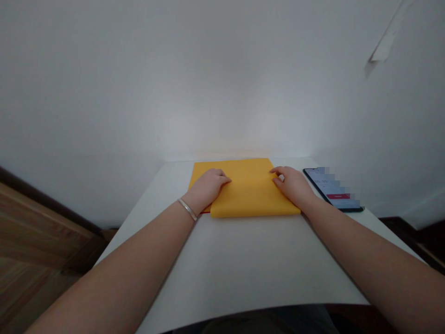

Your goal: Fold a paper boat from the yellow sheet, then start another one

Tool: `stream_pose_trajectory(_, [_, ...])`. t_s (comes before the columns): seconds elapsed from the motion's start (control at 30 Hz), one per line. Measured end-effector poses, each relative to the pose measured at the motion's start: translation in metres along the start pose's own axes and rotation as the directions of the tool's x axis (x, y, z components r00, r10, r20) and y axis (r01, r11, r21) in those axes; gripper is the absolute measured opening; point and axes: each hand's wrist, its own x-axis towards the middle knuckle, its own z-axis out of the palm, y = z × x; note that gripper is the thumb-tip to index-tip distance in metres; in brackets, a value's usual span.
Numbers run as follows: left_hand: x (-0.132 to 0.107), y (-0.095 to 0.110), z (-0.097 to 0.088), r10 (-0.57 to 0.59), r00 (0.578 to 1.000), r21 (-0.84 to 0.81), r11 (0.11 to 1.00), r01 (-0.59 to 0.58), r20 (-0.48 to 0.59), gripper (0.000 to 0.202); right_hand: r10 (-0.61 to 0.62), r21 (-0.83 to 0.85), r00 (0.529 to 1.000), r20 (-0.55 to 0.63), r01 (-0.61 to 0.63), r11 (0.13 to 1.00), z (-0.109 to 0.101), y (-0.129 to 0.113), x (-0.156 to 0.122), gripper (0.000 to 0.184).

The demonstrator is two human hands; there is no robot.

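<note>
A yellow paper sheet (252,197) lies folded over on a white table, its rounded fold facing me. A thin red edge peeks out beneath its left side, by my left wrist. My left hand (208,184), with a silver bangle on the wrist, has its fingers curled together at the left edge of the folded part. At the right edge, my right hand (292,184) bends its thumb and fingertips onto the paper, with a small gap between thumb and forefinger. The undersides of both hands are hidden.
A phone (330,188) with a lit, partly blurred screen lies right of the paper. The white table (257,264) meets a pale wall (222,83) at the back. Wooden panels (38,241) stand lower left. A loose strip (385,44) peels off the wall at upper right.
</note>
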Motion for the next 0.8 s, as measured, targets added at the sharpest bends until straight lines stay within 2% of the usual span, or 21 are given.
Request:
stream_pose_trajectory(0.07, [0.000,0.003,-0.003,-0.008,1.000,0.041,0.999,0.008,0.008,0.030,-0.017,-0.008,1.000,-0.004,0.017,1.000,0.000,0.001,-0.001,0.031])
stream_pose_trajectory(0.17, [0.000,0.011,-0.010,-0.004,1.000,0.130,0.992,0.003,0.007,0.031,-0.045,-0.043,0.999,0.015,0.046,0.998,-0.002,0.000,-0.003,0.027])
stream_pose_trajectory(0.27, [-0.001,0.021,-0.015,0.005,0.999,0.185,0.983,-0.011,0.035,0.047,-0.072,-0.101,0.996,0.059,0.078,0.992,-0.004,-0.006,-0.002,0.028])
stream_pose_trajectory(0.37, [-0.002,0.030,-0.016,-0.048,0.996,0.220,0.975,0.031,0.072,0.064,-0.139,-0.131,0.978,0.157,0.160,0.978,-0.007,-0.016,-0.002,0.033])
stream_pose_trajectory(0.47, [-0.002,0.036,-0.014,-0.087,0.992,0.231,0.971,0.065,0.086,0.074,-0.193,-0.158,0.957,0.219,0.229,0.960,-0.011,-0.025,-0.005,0.034])
stream_pose_trajectory(0.57, [-0.002,0.039,-0.014,-0.110,0.989,0.223,0.971,0.087,0.094,0.080,-0.203,-0.171,0.951,0.232,0.245,0.954,-0.014,-0.034,-0.011,0.044])
stream_pose_trajectory(0.67, [-0.003,0.041,-0.015,-0.122,0.987,0.216,0.972,0.097,0.105,0.082,-0.221,-0.146,0.946,0.236,0.260,0.955,-0.014,-0.043,-0.017,0.057])
stream_pose_trajectory(0.8, [-0.005,0.041,-0.016,-0.130,0.985,0.207,0.973,0.104,0.115,0.085,-0.270,-0.031,0.934,0.236,0.285,0.958,-0.009,-0.056,-0.024,0.059])
